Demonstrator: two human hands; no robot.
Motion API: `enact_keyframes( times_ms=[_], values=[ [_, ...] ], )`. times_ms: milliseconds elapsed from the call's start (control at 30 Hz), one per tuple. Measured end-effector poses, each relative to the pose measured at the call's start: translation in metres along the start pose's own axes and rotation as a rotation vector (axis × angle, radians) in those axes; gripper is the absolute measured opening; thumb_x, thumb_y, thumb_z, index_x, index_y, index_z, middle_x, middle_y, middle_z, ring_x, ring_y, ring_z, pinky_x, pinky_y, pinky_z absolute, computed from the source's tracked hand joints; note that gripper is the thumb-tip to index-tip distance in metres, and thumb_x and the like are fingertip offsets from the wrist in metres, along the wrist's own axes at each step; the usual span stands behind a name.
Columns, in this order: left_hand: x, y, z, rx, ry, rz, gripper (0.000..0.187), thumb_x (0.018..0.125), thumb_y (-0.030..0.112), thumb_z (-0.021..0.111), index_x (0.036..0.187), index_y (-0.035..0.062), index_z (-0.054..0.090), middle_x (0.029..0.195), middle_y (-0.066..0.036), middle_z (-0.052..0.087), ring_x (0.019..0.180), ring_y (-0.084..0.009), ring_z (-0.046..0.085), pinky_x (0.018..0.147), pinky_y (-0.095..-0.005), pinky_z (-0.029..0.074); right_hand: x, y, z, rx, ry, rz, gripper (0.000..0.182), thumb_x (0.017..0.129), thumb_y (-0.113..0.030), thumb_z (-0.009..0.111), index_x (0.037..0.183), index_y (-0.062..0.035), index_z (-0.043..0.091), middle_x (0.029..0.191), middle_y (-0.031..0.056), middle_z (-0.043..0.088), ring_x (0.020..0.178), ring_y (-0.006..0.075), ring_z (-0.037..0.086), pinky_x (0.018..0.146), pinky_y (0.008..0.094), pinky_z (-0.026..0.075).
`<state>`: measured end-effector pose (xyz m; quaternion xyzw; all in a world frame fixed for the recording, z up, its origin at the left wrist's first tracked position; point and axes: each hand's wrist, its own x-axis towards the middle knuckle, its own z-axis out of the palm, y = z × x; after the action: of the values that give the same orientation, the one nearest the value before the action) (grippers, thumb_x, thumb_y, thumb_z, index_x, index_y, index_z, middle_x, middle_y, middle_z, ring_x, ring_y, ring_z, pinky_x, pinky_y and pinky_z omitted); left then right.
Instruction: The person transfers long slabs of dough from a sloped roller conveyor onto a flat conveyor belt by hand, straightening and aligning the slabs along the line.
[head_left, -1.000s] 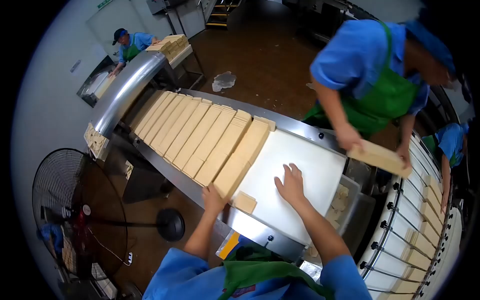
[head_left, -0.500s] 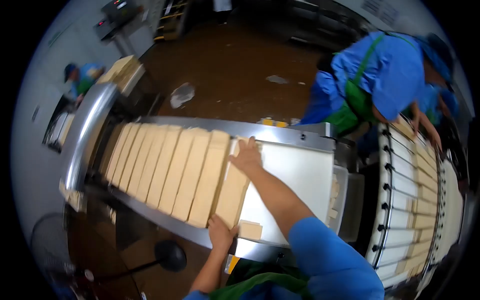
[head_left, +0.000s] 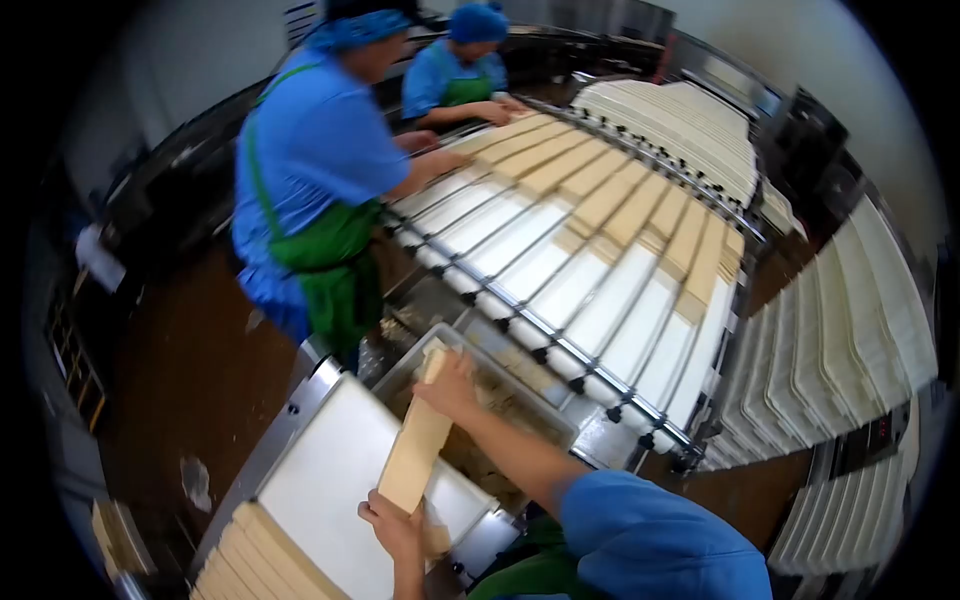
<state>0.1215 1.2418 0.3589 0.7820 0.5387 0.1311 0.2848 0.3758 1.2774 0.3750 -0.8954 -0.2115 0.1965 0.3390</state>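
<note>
- Presently, one long, beige, bar-shaped block [head_left: 415,455] is carried between the two bare hands of the person, and it lies obliquely in the view.
- The left hand [head_left: 400,525] is closed around the lower end of this block, with the thumb at the outer side.
- The right hand [head_left: 452,388] grips near the upper end, and its fingers are bent over the block; a short blue sleeve [head_left: 650,530] covers the upper part of this arm.
- The block is seen above the border between a smooth white belt [head_left: 330,460] and a grey plastic bin [head_left: 507,383]; whether it touches the belt, I cannot tell.
- Inside the bin, beige broken scraps [head_left: 475,445] are visible.
- On the belt, at the bottom left, several beige slabs [head_left: 265,550] rest side by side, apart from the hands.
- Beyond the bin is a wide white conveyor [head_left: 590,320], divided by thin metal bars, and many long beige pieces [head_left: 690,260] lie in its lanes.
- At its far left side, a co-worker in blue shirt and green apron [head_left: 320,140] reaches over the conveyor; a second co-worker with blue head cover [head_left: 460,75] is just behind.
</note>
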Motion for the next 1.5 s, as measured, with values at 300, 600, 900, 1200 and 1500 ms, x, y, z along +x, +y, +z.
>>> enact_keyframes(
  times_ms=[300,600,900,1200,1500],
  values=[
    [-0.045,0.258,0.116,-0.142,-0.138,1.051,0.074,0.067,0.017,0.078,0.131,0.0115,0.041,0.128,-0.026,0.033,0.115,-0.0461,0.040,0.090,-0.0482,0.044,0.017,0.270,-0.354,0.111,0.669,0.150,0.074,0.076,-0.037,0.063,0.129,0.0022,0.030,0.122,0.0286,0.039,0.114,0.0431,0.041,0.099,0.0467,0.038],
    [-0.140,0.360,0.258,-0.332,-0.856,1.227,0.059,0.084,0.008,0.060,0.136,0.0068,0.034,0.131,-0.035,0.025,0.105,-0.0499,0.049,0.083,-0.0469,0.049,0.059,0.427,-0.497,-0.220,0.319,0.252,0.062,0.078,-0.042,0.057,0.121,0.0008,0.049,0.121,0.0244,0.052,0.113,0.0423,0.048,0.099,0.0451,0.036],
    [-0.133,0.454,0.327,-0.325,-0.949,1.021,0.051,0.087,0.004,0.054,0.133,0.0005,0.033,0.137,-0.038,0.009,0.090,-0.0469,0.056,0.087,-0.0435,0.046,0.179,0.468,-0.560,-0.411,0.183,0.418,0.057,0.087,-0.042,0.032,0.115,0.0003,0.059,0.124,0.0223,0.055,0.119,0.0367,0.044,0.100,0.0478,0.025],
    [-0.130,0.507,0.364,-0.359,-0.972,0.964,0.053,0.086,0.002,0.054,0.134,-0.0005,0.032,0.138,-0.040,0.005,0.095,-0.0505,0.053,0.086,-0.0432,0.047,0.218,0.494,-0.566,-0.504,0.507,0.352,0.051,0.089,-0.036,0.035,0.118,0.0000,0.056,0.132,0.0182,0.046,0.120,0.0306,0.045,0.099,0.0482,0.031],
    [-0.130,0.515,0.363,-0.279,-1.025,0.880,0.053,0.088,0.005,0.053,0.135,-0.0003,0.030,0.139,-0.040,0.003,0.098,-0.0531,0.052,0.085,-0.0439,0.048,0.219,0.514,-0.566,-0.539,0.622,0.244,0.036,0.087,-0.032,0.044,0.105,-0.0059,0.062,0.112,0.0132,0.057,0.109,0.0290,0.050,0.093,0.0503,0.033]
  ],
)
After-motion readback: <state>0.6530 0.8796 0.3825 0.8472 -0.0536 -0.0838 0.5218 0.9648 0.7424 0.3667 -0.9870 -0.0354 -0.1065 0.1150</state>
